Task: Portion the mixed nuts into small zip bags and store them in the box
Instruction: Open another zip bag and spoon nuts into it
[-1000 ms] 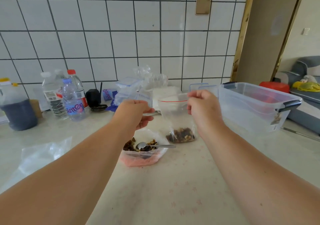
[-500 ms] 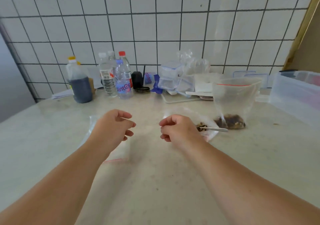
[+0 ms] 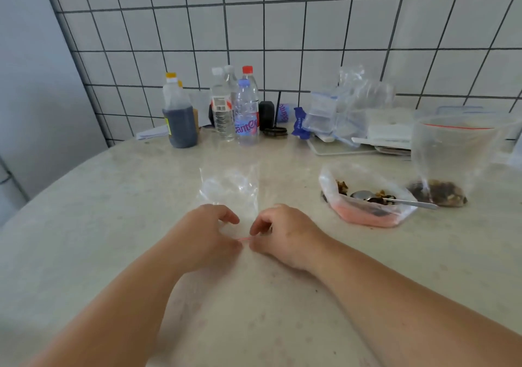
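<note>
An empty clear zip bag (image 3: 229, 189) lies flat on the counter, its red zip strip toward me. My left hand (image 3: 207, 235) and my right hand (image 3: 282, 232) both pinch that strip, fingertips almost touching. To the right lies the large bag of mixed nuts (image 3: 367, 197) with a pink bottom, a metal spoon (image 3: 395, 198) resting in it. Further right a small zip bag (image 3: 449, 157) stands upright and unsealed, with nuts at its bottom. The storage box is out of view.
Along the tiled wall stand a dark sauce bottle (image 3: 179, 115), several water bottles (image 3: 245, 112), a small black object (image 3: 267, 115) and a pile of clear bags and containers (image 3: 339, 115). The pale counter (image 3: 113, 225) curves away at the left.
My hands let go of the filled small bag, which now stands on its own at right. The view swung left, and both hands came down onto the empty bag's zip strip.
</note>
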Motion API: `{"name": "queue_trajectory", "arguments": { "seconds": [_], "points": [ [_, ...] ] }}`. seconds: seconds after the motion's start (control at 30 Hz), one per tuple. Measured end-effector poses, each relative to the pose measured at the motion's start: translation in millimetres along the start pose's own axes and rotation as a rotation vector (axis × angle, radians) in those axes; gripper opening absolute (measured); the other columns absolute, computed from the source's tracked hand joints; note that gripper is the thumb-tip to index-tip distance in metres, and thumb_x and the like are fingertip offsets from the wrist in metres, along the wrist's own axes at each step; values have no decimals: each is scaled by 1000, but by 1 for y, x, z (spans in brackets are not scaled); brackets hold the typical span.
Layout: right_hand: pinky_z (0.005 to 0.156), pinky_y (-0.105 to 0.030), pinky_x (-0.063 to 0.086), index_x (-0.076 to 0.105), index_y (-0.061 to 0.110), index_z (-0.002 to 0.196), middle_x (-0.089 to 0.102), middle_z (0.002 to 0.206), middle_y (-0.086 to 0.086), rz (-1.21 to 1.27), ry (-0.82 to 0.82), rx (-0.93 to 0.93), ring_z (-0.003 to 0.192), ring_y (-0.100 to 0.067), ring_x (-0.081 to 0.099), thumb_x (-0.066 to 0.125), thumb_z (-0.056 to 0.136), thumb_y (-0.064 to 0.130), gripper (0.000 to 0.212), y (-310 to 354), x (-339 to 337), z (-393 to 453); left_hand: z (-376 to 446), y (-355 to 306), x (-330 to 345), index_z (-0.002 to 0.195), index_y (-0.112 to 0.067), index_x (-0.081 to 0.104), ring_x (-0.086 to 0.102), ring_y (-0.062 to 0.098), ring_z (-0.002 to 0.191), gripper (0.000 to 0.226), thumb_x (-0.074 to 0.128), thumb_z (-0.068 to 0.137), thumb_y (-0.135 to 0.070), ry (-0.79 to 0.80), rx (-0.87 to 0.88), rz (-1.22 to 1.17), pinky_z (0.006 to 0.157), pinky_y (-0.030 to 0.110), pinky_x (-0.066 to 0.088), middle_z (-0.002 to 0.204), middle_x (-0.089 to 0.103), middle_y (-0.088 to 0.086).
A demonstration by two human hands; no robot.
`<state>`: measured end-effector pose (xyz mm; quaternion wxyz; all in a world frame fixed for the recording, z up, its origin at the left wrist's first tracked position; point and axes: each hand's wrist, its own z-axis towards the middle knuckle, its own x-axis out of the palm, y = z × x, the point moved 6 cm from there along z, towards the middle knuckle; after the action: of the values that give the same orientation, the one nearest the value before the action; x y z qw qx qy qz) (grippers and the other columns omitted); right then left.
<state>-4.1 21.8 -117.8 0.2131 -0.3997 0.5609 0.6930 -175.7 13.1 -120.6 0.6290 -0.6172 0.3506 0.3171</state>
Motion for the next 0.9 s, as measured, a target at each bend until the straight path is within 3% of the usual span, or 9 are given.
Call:
{"name": "queue_trajectory", "arguments": {
  "seconds": [0.1,0.37,0.47,0.53,0.6,0.7,0.77,0.83,0.9],
  "points": [
    [78,-26,53,70,32,79,69,87,13,55,-2,26,83,-7,64,70,83,35,5,-1,-4,0,-2,-7,-4,87,-39,73,64,8,87,5,77,87,-37,-56,-16,-34,64,24,53,103,63,-14],
    [59,-16,48,73,29,85,71,76,12,346,-204,12,67,1,68,68,87,35,8,-12,-44,-15,1,-60,-6,72,-43,68,61,-2,77,19,79,87,-39,-221,124,-90,59,17,38,93,69,-14],
    [75,-39,60,73,29,85,75,76,10,385,-236,-14,75,-5,72,65,88,37,12,-18,-69,-26,2,-91,-5,70,-38,68,63,3,68,20,82,84,-41,-285,195,-123,56,18,38,79,70,-14],
    [77,-41,59,73,28,84,75,75,9,391,-280,-34,76,-7,72,65,88,35,12,-25,-89,-35,2,-112,-2,71,-35,71,63,2,71,17,83,82,-41,-308,252,-178,53,15,40,74,70,-13],
    [69,-33,55,75,27,84,75,72,8,400,-336,-58,69,-5,70,67,89,27,9,-34,-109,-44,3,-133,3,74,-35,73,60,-4,79,14,82,84,-38,-297,309,-240,59,10,44,73,71,-14],
    [57,-31,56,75,24,82,71,66,4,491,-382,-12,58,-9,67,70,88,16,11,-55,-131,-58,4,-164,17,79,-41,71,58,-9,84,19,76,91,-28,-277,385,-260,66,3,41,83,66,-33],
    [54,-32,58,73,18,79,67,61,4,574,-416,48,52,-13,66,69,86,9,12,-74,-139,-66,6,-180,28,91,-37,76,59,-6,85,19,70,94,-20,-287,407,-224,67,2,40,78,67,-24],
    [62,-38,62,73,16,79,67,62,4,585,-465,100,57,-14,68,67,84,9,10,-93,-145,-71,7,-193,40,101,-31,77,57,2,81,24,64,94,-11,-304,443,-141,70,1,38,89,66,-20],
    [64,-28,58,73,21,78,70,66,3,506,-512,140,63,-11,68,66,82,14,11,-110,-146,-74,9,-201,53,106,-25,76,52,3,84,29,60,92,-5,-308,465,-78,71,2,36,101,67,-13]
  ]
}}
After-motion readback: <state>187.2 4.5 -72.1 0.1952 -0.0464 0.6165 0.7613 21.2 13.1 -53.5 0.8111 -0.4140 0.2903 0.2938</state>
